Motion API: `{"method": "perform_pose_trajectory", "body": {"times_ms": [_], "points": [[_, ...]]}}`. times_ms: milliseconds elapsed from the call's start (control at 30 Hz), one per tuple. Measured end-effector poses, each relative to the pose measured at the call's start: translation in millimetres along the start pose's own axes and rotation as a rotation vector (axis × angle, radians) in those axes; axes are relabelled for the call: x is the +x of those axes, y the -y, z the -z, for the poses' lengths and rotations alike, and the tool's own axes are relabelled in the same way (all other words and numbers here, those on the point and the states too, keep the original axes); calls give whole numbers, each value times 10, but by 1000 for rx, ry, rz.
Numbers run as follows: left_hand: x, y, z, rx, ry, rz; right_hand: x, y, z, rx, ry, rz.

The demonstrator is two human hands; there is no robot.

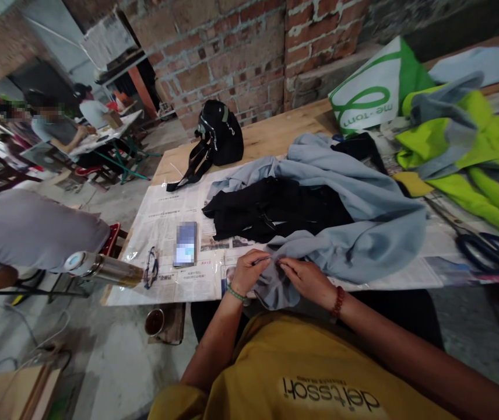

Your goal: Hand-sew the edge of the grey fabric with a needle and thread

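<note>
**Both hands pinch the hem of a grey garment at the table's edge**

From my remote seat I see my left hand (247, 273) and right hand (306, 279) closed together on the near edge of a light blue-grey garment (354, 227), fingers pinched tight on a fold of cloth with almost no gap between the two grips. The left hand also seems to hold something thin, perhaps a needle or pen; I cannot tell which. The garment's bulk runs away from the grip, up and to the right, its long axis slanting across the newspaper-covered table (271, 137). A black garment (271, 213) lies on it just beyond the hands. Left of the grip sit a phone (185, 243), eyeglasses (150, 267) and a steel flask (105, 268); black-handled scissors (489, 248) lie well to the right, nearer my right hand.
</note>
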State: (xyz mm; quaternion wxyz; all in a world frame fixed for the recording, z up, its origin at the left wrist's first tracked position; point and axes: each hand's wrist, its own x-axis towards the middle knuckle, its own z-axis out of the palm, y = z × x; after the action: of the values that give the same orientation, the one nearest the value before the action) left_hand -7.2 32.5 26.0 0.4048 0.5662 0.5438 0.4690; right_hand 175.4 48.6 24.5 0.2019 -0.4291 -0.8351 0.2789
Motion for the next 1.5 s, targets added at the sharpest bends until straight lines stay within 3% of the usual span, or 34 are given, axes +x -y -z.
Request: {"method": "perform_pose_trajectory", "body": {"times_ms": [333, 533, 800, 967, 1100, 1200, 1267, 1333, 1400, 1500], "points": [[-29, -37, -32, 26, 82, -76, -21, 9, -5, -76, 33, -14], [-36, -61, -71, 18, 211, -91, -29, -6, -31, -132, 21, -14], [-26, -30, -79, 82, 205, -132, -36, -17, -27, 91, -54, -71], [-18, 24, -97, 74, 226, -153, -15, -5, -55, 121, -47, -64], [-25, 50, -89, 81, 163, -157, -78, 54, 107, 70, -20, 46], [-26, 40, -78, 88, 150, -156, -99, 110, 369, -74, -161, 122], [-25, 20, -74, 90, 164, -157, -30, 141, 528, -127, -315, 165], [-27, 1, -74, 88, 177, -154, 111, 154, 610, -125, -382, 225], [-32, -7, -77, 83, 176, -152, 282, 147, 596, -113, -355, 254], [-44, 8, -78, 81, 152, -153, 460, 124, 460, -124, -211, 211]]}}
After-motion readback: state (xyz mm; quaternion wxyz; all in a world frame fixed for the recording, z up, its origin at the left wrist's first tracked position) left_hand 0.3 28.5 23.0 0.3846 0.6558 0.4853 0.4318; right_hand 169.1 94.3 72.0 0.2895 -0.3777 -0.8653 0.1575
